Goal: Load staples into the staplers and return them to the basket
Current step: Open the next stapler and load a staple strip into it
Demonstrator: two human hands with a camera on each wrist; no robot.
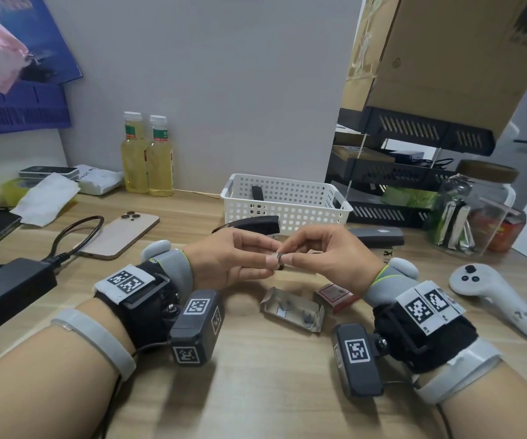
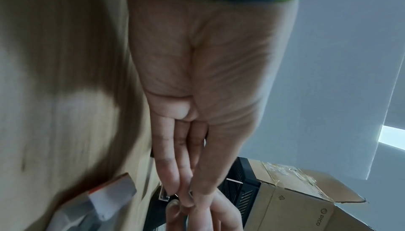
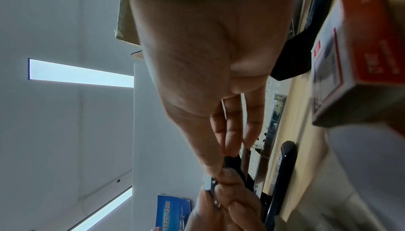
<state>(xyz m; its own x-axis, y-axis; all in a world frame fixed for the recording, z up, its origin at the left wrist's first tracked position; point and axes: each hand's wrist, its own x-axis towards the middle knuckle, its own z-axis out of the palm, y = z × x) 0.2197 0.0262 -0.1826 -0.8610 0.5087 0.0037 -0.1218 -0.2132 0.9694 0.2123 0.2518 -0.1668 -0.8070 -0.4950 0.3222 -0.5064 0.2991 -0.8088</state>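
Silver and tiny, a strip of staples point(image 1: 277, 256) sits between both hands, just above the tabletop point(image 1: 256, 375). The left hand point(image 1: 227, 261) pinches one end with thumb and finger. The right hand point(image 1: 322, 258) pinches the other end the same way.

I think the strip is light and stiff, but it can snap into bits if it is bent. It looks smooth, so it could slip. It seems best to hold it by its long sides, gently.

Just behind the hands lies an open black stapler point(image 1: 256, 224). Another stapler point(image 1: 377, 237) lies beyond the right hand. The white basket point(image 1: 287, 201) stands farther back, past the fingers. An open staple box point(image 1: 292, 308) lies below the hands, close to the wrists.
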